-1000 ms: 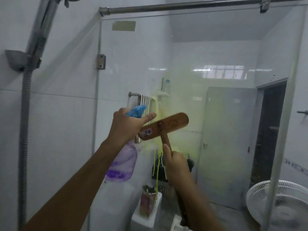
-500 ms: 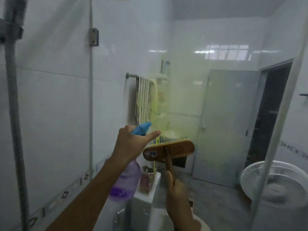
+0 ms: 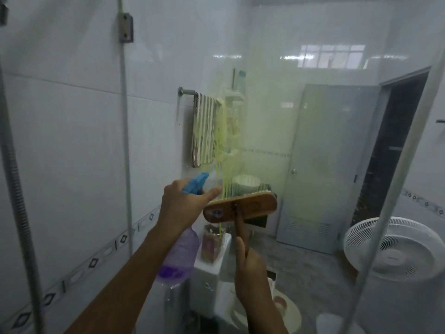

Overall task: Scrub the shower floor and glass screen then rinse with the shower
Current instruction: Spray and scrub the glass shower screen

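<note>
The left hand (image 3: 185, 208) grips the neck of a purple spray bottle (image 3: 179, 256) just under its blue trigger head, fingers wrapped round it and the thumb stretched out toward the left end of the brush (image 3: 240, 208). The right hand (image 3: 250, 266), lower and to the right, clasps the brush's handle with curled fingers. The wooden brush head lies nearly level, with its bristles against the screen (image 3: 265, 116), at the bottom of a patch of yellow-green cleaner (image 3: 228, 145) that runs down the glass in thin streaks. Through the screen show a striped towel (image 3: 203, 131) on a rail, a grey door (image 3: 325, 165) and a white fan (image 3: 395, 249). A hose (image 3: 16, 189) hangs at the far left.
</note>
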The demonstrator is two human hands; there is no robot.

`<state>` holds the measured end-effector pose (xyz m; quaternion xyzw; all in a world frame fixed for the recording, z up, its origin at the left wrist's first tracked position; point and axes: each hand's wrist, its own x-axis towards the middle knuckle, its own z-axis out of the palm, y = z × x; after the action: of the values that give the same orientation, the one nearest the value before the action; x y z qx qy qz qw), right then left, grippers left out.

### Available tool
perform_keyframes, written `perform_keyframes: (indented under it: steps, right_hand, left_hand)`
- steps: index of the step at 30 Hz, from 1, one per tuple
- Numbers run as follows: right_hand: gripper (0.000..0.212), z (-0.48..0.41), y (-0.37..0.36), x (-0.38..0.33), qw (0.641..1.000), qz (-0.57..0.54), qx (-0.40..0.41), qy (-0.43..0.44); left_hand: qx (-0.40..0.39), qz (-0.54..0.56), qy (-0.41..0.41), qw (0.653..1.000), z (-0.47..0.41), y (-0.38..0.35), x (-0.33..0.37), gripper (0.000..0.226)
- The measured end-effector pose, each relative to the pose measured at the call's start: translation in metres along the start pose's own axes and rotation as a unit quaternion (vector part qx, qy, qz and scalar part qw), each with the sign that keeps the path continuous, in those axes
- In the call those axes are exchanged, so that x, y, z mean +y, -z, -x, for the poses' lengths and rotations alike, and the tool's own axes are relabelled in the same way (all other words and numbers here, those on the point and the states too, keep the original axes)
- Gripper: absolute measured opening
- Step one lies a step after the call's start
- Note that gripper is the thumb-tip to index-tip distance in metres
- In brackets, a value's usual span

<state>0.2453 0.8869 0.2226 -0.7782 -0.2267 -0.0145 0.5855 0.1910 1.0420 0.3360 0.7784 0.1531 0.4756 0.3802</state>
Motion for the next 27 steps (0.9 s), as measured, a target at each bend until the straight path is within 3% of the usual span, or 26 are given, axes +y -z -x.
perform_keyframes:
  steps: [5, 10, 13, 16, 20, 27]
  right_hand:
    - [0.052, -0.034, 0.001, -0.047, 0.996, -0.041, 0.016, 0.075]
    - [0.061, 0.01, -0.035, 0.057, 0.997, 0.02, -0.02, -0.066]
    - [0.061, 0.032, -0.04, 0.082, 0.993, 0.062, -0.022, -0.1]
    - [0.05, 0.018, -0.033, 0.048, 0.999, -0.001, -0.013, -0.042]
    - [0.05, -0.013, -0.019, 0.009, 0.997, -0.072, 0.008, 0.027]
    - [0.062, 0.041, -0.039, 0.085, 0.995, 0.022, -0.006, -0.101]
  left_hand:
    - [0.003, 0.019, -0.01, 1.0, 0.004, -0.001, -0.003, 0.033]
    - [-0.028, 0.019, 0.011, 0.999, 0.02, 0.002, -0.012, 0.042]
    - [-0.063, 0.021, 0.017, 0.998, 0.032, 0.001, -0.028, 0.047]
    - [-0.067, 0.016, 0.042, 0.997, 0.045, -0.005, -0.042, 0.042]
    - [-0.075, 0.019, 0.018, 0.997, 0.058, -0.013, -0.047, 0.033]
    - [-0.072, -0.006, 0.02, 0.997, 0.055, -0.015, -0.054, 0.05]
